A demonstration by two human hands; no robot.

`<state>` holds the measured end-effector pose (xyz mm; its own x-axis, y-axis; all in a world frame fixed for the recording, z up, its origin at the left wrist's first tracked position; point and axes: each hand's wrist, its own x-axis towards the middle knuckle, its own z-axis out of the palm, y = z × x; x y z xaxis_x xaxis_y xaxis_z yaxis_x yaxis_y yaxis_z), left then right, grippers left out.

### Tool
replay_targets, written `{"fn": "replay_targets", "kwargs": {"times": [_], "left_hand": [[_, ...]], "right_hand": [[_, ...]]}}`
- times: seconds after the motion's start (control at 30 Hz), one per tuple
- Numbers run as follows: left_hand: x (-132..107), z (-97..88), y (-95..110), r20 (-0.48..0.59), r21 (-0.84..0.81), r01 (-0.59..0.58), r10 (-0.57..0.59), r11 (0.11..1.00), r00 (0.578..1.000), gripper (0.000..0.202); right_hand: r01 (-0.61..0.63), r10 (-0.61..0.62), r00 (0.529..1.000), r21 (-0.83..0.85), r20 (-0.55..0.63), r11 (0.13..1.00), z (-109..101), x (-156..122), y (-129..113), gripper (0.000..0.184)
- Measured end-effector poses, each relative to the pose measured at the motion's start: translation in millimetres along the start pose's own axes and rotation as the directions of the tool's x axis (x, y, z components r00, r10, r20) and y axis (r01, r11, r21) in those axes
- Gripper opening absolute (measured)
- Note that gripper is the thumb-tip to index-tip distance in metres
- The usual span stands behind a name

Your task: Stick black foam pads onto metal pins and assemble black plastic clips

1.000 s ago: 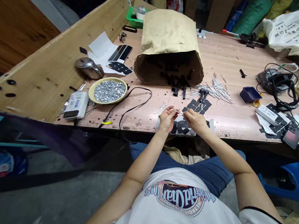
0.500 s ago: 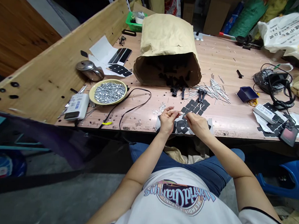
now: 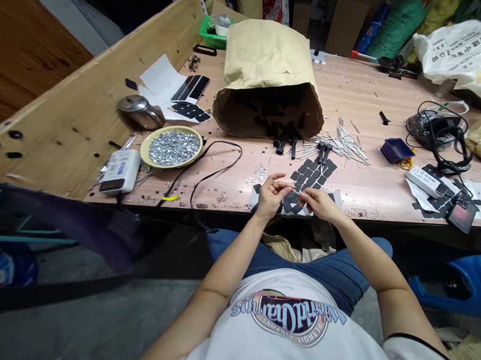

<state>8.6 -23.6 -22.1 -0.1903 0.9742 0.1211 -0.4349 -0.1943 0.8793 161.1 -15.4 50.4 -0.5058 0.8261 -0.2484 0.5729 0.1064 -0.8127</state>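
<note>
My left hand is closed in a pinch near the table's front edge. A thin, pale, rod-like piece shows at its fingertips, too small to make out fully. Close on the right, my right hand has its thumb and fingers pressed together; what they hold, if anything, is hidden. Beneath both hands lie black rounded pads on a backing sheet. More black pads lie just beyond, with black plastic pieces on their far side. Small silvery bits are scattered beyond my left hand.
A paper sack opens toward me with black parts inside. Metal rods lie loose to its right. On the left are a yellow dish of small metal pieces, a metal pot and a white device. A blue box sits right.
My fingertips have drawn slightly apart, and my right hand has dropped a little toward me. The thin piece stays at my left fingertips. The whole view has shifted slightly.
</note>
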Motion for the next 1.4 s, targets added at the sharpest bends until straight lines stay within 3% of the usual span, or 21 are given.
{"fn": "replay_targets", "kwargs": {"times": [0.1,0.17,0.23,0.3,0.37,0.43,0.47,0.5,0.53,0.6,0.63,0.7,0.77,0.83,0.93,1.03,1.17,1.27,1.4], "left_hand": [[-4,-0.3,2,0.155,0.023,0.033,-0.036,0.999,0.987,0.051],[-7,0.7,1,0.281,0.056,0.070,-0.083,0.996,0.956,0.049],[-8,1.7,-2,0.377,0.101,0.089,-0.121,0.991,0.918,0.051],[-7,1.7,-6,0.401,0.131,0.079,-0.126,0.988,0.908,0.056],[-5,0.1,-11,0.350,0.144,0.062,-0.110,0.988,0.930,0.061],[-2,-2.1,-15,0.272,0.153,0.058,-0.098,0.986,0.957,0.058],[-1,-2.8,-16,0.237,0.156,0.059,-0.096,0.986,0.967,0.055],[-1,-3.0,-16,0.208,0.156,0.062,-0.094,0.986,0.974,0.051],[0,-2.6,-16,0.184,0.151,0.065,-0.093,0.986,0.978,0.048],[-1,-0.5,-15,0.144,0.136,0.074,-0.094,0.988,0.985,0.044],[-1,1.0,-14,0.125,0.129,0.079,-0.096,0.988,0.988,0.042],[-3,4.0,-12,0.088,0.127,0.088,-0.100,0.988,0.991,0.039],[-4,6.4,-11,0.063,0.138,0.091,-0.101,0.986,0.993,0.036],[-6,8.4,-10,0.052,0.162,0.092,-0.101,0.982,0.994,0.033],[-7,12.0,-11,0.029,0.231,0.113,-0.123,0.966,0.992,0.026],[-10,18.4,-13,-0.009,0.261,0.204,-0.208,0.944,0.978,0.022],[-15,29.6,-14,0.014,0.141,0.336,-0.342,0.931,0.940,0.027],[-18,35.0,-12,0.035,0.082,0.332,-0.335,0.940,0.941,0.028],[-21,35.7,-9,0.038,0.063,0.278,-0.280,0.959,0.959,0.025]], "right_hand": [[-0.104,0.053,0.990,0.412,0.133,0.905,4,-8,15,0.039],[-0.152,0.066,0.982,0.531,0.176,0.833,8,-17,26,0.045],[-0.176,0.118,0.983,0.534,0.141,0.827,9,-26,36,0.047],[-0.186,0.220,0.974,0.388,-0.046,0.903,5,-32,45,0.043],[-0.271,0.278,0.889,0.073,-0.364,0.960,-1,-36,52,0.034],[-0.463,0.240,0.765,-0.252,-0.598,0.850,-2,-37,55,0.028],[-0.542,0.213,0.736,-0.371,-0.643,0.755,0,-37,56,0.027],[-0.577,0.189,0.742,-0.469,-0.643,0.669,5,-37,56,0.028],[-0.560,0.164,0.781,-0.558,-0.603,0.612,10,-37,55,0.030],[-0.435,0.076,0.873,-0.696,-0.483,0.572,21,-36,54,0.032],[-0.382,0.032,0.895,-0.730,-0.444,0.566,24,-36,54,0.033],[-0.406,0.014,0.878,-0.728,-0.478,0.552,26,-35,56,0.033],[-0.519,0.073,0.816,-0.671,-0.574,0.529,24,-34,58,0.032],[-0.513,0.074,0.817,-0.663,-0.571,0.545,25,-34,59,0.032],[-0.341,-0.069,0.866,-0.687,-0.495,0.642,34,-37,57,0.034],[-0.281,-0.194,0.782,-0.613,-0.593,0.739,43,-42,53,0.038],[-0.173,-0.298,0.677,-0.539,-0.673,0.825,47,-47,47,0.041],[-0.136,-0.313,0.662,-0.519,-0.681,0.844,47,-47,45,0.041],[-0.121,-0.309,0.680,-0.518,-0.665,0.847,47,-47,43,0.040]]}}
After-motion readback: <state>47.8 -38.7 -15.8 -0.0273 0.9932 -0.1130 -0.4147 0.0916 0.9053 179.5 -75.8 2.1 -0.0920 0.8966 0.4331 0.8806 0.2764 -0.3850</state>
